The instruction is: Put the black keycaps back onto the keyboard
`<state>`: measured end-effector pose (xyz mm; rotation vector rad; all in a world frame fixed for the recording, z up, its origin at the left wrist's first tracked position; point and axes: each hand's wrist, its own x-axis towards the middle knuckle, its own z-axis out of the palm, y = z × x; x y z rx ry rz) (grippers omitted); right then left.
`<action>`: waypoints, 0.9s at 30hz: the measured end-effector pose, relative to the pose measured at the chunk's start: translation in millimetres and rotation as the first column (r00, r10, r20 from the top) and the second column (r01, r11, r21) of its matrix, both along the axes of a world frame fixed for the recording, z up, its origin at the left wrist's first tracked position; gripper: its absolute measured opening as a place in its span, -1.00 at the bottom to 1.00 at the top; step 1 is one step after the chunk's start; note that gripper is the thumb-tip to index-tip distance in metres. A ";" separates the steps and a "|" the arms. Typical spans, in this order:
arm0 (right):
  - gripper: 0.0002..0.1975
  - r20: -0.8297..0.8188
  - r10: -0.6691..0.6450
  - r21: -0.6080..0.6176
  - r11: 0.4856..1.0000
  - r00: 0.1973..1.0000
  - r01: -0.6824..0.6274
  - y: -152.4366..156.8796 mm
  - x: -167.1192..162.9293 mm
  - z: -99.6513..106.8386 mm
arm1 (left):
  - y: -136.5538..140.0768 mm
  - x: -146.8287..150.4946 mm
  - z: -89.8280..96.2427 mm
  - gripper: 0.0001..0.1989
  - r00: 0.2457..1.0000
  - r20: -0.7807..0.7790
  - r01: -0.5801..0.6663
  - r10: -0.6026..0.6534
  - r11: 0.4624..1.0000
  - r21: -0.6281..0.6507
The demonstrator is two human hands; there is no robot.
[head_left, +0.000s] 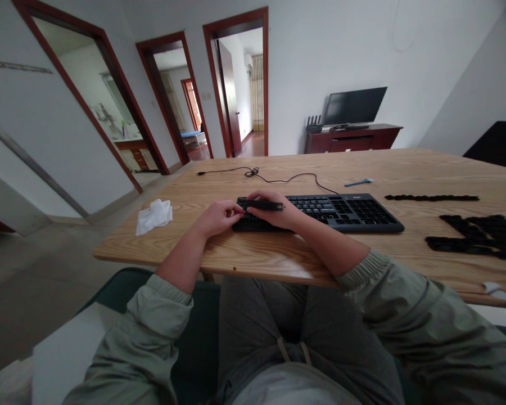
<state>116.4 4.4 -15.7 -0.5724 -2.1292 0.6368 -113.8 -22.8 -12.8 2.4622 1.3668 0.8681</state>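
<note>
A black keyboard (341,212) lies along the near side of the wooden table. My right hand (274,208) rests over its left part, with fingers closed round a slim, flat black tool (265,205) that looks like tweezers. The tool points left toward my other hand. At the keyboard's left end, my left hand (220,217) has thumb and forefinger pinched together near the tool's tip. Whether something small sits in that pinch is too fine to see. Both hands cover part of the keys.
Small black pieces, seemingly keycaps, form a row (432,197) and a cluster (484,236) on the right. A blue brush (358,183) and the keyboard cable (278,180) lie behind the keyboard. Crumpled white tissue (154,216) sits near the table's (274,261) left edge.
</note>
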 end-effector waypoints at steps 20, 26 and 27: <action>-0.72 0.012 -0.052 0.002 0.999 0.999 0.052 -5.9 -4.3 -0.2 | 2.8 -0.3 -0.8 -0.82 0.997 -0.075 0.032 -0.031 0.999 0.008; -0.76 0.080 -0.218 -0.027 0.975 0.973 0.221 -16.2 -13.0 5.5 | 2.8 -0.4 -2.7 -0.83 0.996 -0.085 0.036 -0.032 0.998 0.042; -0.75 0.081 -0.228 -0.029 0.973 0.970 0.231 -16.6 -14.7 5.6 | 2.6 -0.5 -2.8 -0.83 0.996 -0.086 0.034 -0.030 0.998 0.045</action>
